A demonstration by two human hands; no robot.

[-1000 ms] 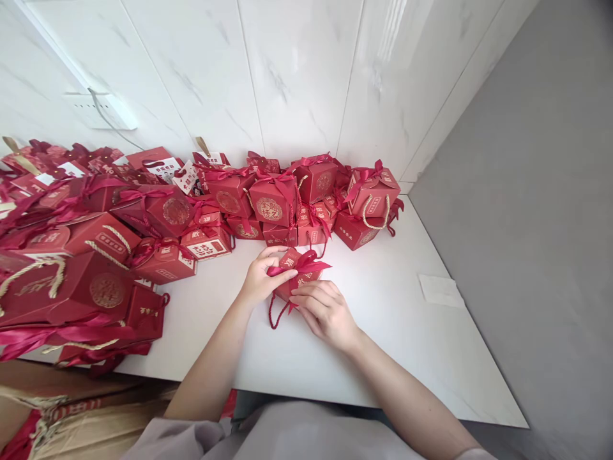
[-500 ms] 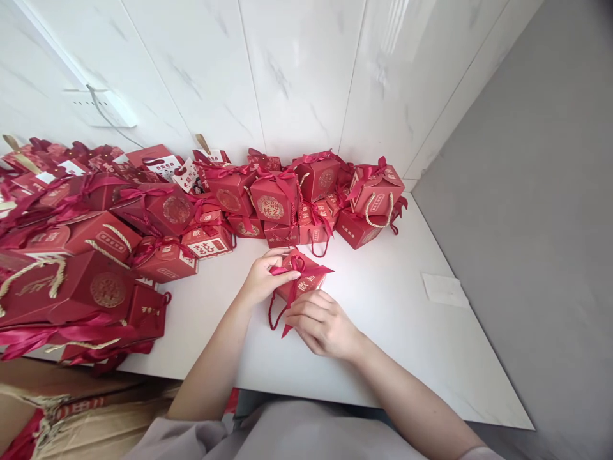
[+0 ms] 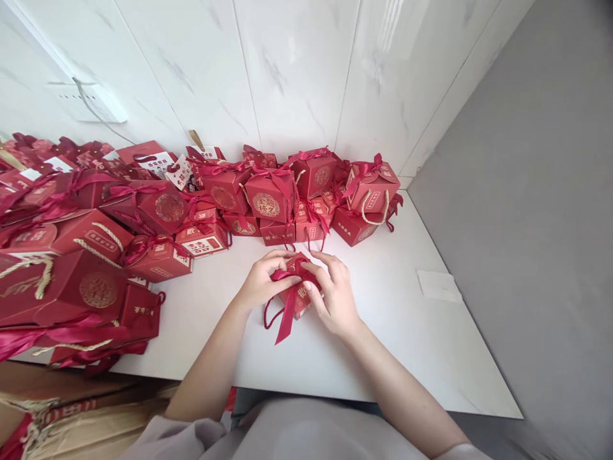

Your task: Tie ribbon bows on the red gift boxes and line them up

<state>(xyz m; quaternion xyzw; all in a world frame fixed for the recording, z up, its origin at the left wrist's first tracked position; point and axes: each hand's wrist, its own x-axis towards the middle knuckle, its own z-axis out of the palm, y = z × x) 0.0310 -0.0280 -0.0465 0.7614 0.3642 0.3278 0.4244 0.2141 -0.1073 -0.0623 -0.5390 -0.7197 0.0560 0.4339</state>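
A small red gift box (image 3: 301,300) with gold lettering sits on the white table in front of me. A dark red ribbon (image 3: 286,322) is tied in a bow on its top, one tail hanging over the near side. My left hand (image 3: 268,278) pinches a loop of the bow between thumb and fingers. At the right side of the box, my right hand (image 3: 335,294) has its thumb and bent fingers at the bow, gripping the ribbon near the knot. A dark red rope handle (image 3: 272,318) droops from the box's left side.
Many similar red gift boxes (image 3: 167,207) are piled on the left and along the tiled wall (image 3: 297,76). A white paper piece (image 3: 439,285) lies on the table (image 3: 407,338) at right. An opened cardboard box (image 3: 96,428) stands below the table's left edge.
My right hand has let go of the hanging ribbon tail and moved up to the bow at the box's right side. My left hand keeps its pinch on the ribbon. The view has shifted slightly.
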